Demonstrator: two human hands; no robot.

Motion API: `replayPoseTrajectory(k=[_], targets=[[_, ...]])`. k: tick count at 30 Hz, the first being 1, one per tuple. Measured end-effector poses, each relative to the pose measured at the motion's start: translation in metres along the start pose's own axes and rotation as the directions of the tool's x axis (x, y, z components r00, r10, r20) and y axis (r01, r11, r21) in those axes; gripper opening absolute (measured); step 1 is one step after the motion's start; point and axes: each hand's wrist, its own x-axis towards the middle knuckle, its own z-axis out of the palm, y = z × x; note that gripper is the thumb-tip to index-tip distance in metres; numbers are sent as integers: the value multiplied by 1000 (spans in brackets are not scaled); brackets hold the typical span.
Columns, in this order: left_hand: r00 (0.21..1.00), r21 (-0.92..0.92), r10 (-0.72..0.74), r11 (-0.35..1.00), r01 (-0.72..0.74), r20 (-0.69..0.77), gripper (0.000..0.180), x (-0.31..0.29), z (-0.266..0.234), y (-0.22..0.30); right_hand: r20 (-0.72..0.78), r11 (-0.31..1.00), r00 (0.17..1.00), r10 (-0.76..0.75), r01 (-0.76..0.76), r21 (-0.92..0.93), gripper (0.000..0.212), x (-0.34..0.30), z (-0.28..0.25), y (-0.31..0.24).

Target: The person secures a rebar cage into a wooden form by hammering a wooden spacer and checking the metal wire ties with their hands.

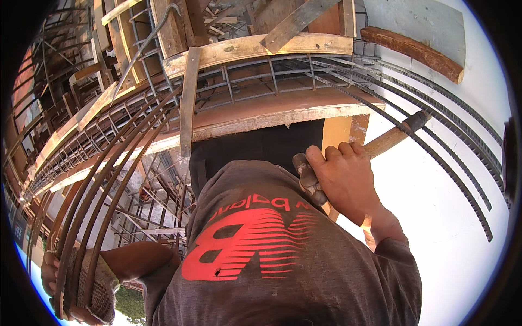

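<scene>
Right hand (346,182) tight around hammer (389,141)

Red print stands out on the dark shirt (348,277) worn by the person at work: one line of lowercase lettering (274,202), its ends lost as the fabric curves away, and beside it a far larger two-letter emblem (239,252), partly cut by thin stripes. Both appear upside down from the head camera's view.

Narrow gaps between bent rods (115,206), plank (188,103) crossing cage (273,76)
</scene>
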Motion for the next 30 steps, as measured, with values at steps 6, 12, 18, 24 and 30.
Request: replayPoseTrajectory(k=[6, 12, 18, 24, 30], targets=[[951, -225, -3, 971, 76, 309, 31, 9, -12, -7, -143, 893, 981, -127, 176, 414, 25, 1, 2, -64], [927, -146, 56, 989, -2, 370, 34, 6, -19, 7, 16, 795, 995, 98, -88, 600, 43, 32, 29, -81], [913, -93, 256, 967, -239, 317, 28, 3, -18, -3, 47, 800, 992, 119, -124, 588, 43, 42, 90, -23], [988, 66, 122, 989, -128, 95, 20, 8, -22, 5, 142, 748, 973, 184, -232, 622, 38, 60, 174, 39], [913, 45, 362, 925, -376, 189, 28, 10, 0, 4, 78, 617, 981, 176, -172, 768, 34, 88, 193, 72]])
